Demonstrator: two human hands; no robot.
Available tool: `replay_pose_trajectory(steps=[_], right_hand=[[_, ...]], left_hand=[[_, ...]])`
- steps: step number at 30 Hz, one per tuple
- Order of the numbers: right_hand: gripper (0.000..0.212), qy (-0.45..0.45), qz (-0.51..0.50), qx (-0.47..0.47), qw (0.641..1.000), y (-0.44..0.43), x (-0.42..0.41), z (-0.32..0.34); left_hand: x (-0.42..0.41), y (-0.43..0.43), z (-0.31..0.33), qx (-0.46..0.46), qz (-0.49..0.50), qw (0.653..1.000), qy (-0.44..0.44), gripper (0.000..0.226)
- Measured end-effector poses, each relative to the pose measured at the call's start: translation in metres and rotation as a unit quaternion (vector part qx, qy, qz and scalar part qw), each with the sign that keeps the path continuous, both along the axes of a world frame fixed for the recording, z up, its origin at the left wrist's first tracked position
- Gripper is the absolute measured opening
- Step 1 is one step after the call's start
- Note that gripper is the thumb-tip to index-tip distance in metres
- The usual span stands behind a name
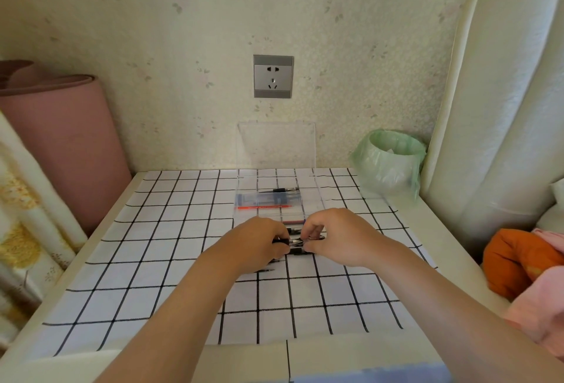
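A clear plastic box point(308, 196) stands open on the checked cloth, its lid point(276, 144) upright against the wall. Inside lie a black pen point(282, 190), a blue pen point(268, 199) and a thin red pen point(264, 207). Just in front of the box, several black pens point(294, 241) lie side by side. My left hand point(256, 245) and my right hand point(334, 236) meet over them, fingers curled round the pens' ends. More pen tips point(268, 269) poke out beneath my left hand.
A white cloth with a black grid point(171, 245) covers the table. A bin lined with a green bag point(387, 162) stands at the back right. A pink roll point(61, 138) leans at the left. Orange and pink fabric point(518, 260) lies right of the table.
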State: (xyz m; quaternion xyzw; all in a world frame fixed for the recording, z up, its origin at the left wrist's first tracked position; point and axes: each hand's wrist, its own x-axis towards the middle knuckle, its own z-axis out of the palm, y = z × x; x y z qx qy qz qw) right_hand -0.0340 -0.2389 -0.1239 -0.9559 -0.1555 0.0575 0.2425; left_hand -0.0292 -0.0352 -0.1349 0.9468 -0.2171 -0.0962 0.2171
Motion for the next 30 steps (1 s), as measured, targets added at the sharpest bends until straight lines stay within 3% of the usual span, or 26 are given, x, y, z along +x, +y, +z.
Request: replay_pose_trajectory(steps=[8,16,19,25,28,30], right_hand=[[0.015,-0.016,0.011,0.055,0.998,0.008,-0.002,0.001],[0.016,-0.061,0.04,-0.033,0.997,0.006,-0.002,0.001],[0.015,-0.056,0.056,-0.015,0.997,0.004,-0.001,0.0],[0.011,0.026,0.034,0.066,0.997,0.014,-0.001,-0.004],[0.012,0.035,0.046,0.009,0.998,0.021,0.0,-0.002],[0.011,0.006,0.037,-0.029,0.999,0.018,0.006,0.008]], left_hand=[[-0.003,-0.005,0.004,-0.027,-0.002,0.999,0.025,0.018],[-0.005,-0.01,0.003,-0.017,0.011,0.999,0.028,0.025],[-0.007,-0.013,0.006,-0.002,0.006,1.0,0.018,0.025],[-0.005,-0.005,0.01,0.05,-0.022,0.998,-0.028,0.022],[-0.003,-0.004,0.006,0.068,-0.021,0.997,-0.04,0.025],[-0.004,-0.004,0.0,0.028,-0.009,0.994,-0.108,0.032]])
